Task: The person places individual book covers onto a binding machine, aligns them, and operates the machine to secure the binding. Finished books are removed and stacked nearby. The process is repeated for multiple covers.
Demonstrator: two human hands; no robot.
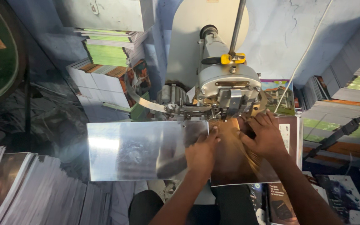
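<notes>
Glossy brown booklet (238, 160) lies under our flat, spread left hand (203, 152) and right hand (263, 135); fingertips by the stitching head (230, 98) risk a jab.

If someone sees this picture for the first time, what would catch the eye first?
Probably the grey stitching machine at the top centre, with its yellow clamp. Just below it, the left hand and right hand press a glossy brown booklet flat under the machine's head. Left of them, a shiny metal plate reflects light.
</notes>
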